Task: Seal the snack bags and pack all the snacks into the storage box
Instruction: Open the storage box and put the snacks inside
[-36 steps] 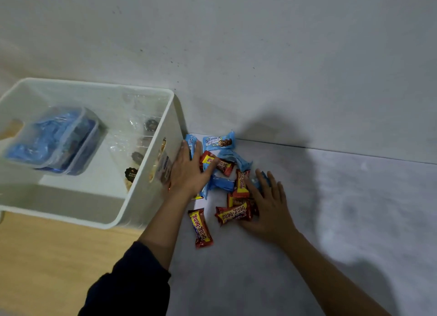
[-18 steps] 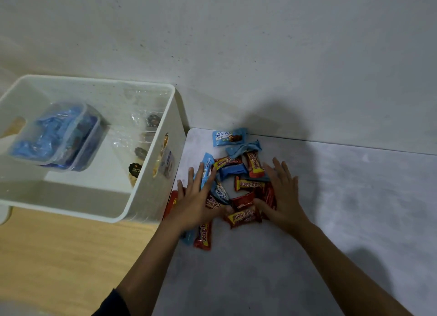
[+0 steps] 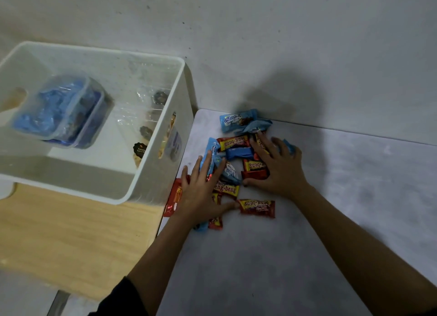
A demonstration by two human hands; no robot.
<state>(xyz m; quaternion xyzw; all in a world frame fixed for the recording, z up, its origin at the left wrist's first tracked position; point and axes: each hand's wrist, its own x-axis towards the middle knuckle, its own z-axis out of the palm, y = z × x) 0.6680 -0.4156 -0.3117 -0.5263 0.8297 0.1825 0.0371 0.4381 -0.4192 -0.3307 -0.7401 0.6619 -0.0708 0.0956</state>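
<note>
We herd the snacks [image 3: 234,142], left hand [image 3: 201,195] and right hand [image 3: 281,171] flat, fingers [image 3: 195,171] spread, gripping nothing. Next: scoop them into the storage box [image 3: 99,50].

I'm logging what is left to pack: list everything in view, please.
storage box: one, white, left, on the wooden surface
lidded containers: apparently two stacked, clear with blue contents, inside the box
clear snack bags: count unclear, inside the box by its right wall
red wrapped snacks: about eight, red and yellow, piled on the grey table
blue wrapped snacks: about six, same pile
left hand: flat on the pile's left side
right hand: flat on its right side
</note>
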